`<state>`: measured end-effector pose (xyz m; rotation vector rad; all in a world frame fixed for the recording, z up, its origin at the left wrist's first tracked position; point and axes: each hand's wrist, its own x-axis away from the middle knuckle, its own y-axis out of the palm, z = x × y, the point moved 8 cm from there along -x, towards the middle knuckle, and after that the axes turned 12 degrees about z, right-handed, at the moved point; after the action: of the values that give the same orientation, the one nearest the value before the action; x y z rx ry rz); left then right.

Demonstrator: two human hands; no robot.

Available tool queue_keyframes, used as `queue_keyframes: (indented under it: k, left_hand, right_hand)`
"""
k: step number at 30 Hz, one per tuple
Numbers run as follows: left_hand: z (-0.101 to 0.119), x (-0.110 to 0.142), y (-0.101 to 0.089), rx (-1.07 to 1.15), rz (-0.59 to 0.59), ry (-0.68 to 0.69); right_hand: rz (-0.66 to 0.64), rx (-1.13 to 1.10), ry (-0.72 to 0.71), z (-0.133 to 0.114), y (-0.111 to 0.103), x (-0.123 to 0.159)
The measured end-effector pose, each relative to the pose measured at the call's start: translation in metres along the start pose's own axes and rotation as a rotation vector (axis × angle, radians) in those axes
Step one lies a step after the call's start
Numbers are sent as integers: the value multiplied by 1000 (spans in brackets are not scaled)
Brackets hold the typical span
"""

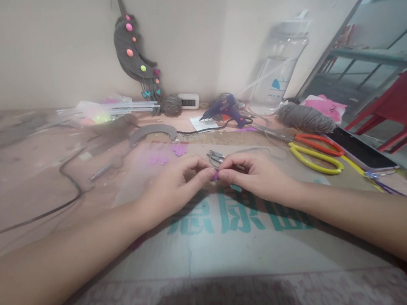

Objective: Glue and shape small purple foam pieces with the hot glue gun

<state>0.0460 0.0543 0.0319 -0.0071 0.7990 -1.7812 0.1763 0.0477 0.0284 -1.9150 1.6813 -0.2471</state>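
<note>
My left hand (pixel 194 179) and my right hand (pixel 248 174) meet above the printed sheet (pixel 219 261), fingertips nearly touching. Both pinch a small purple piece (pixel 216 176), mostly covered by the fingers, so its kind is unclear. Just beyond the fingertips lies a small metal tool (pixel 216 156), perhaps pliers or nippers. Purple flower-shaped cutouts (pixel 179 150) rest on the sheet ahead of my left hand. A bit of teal (pixel 236 187) shows under my right fingers.
Scissors with orange and yellow handles (pixel 315 157), a phone (pixel 362 148) and grey yarn (pixel 306 118) lie to the right. A purple glue gun (pixel 223 109), a grey arc (pixel 152 132) and a water bottle (pixel 277 69) are behind. A crescent ornament (pixel 132 51) hangs on the wall.
</note>
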Motion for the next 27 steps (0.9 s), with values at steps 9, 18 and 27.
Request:
queue_keyframes:
  k: [9, 18, 27]
  left_hand:
    - [-1, 1, 1, -54, 8, -22]
    - [-5, -1, -3, 11, 53, -60]
    - [-12, 0, -1, 69, 25, -179]
  right_hand:
    - [124, -33, -19, -6, -13, -1]
    - [69, 19, -98, -7, -8, 0]
    - [140, -108, -53, 1, -14, -2]
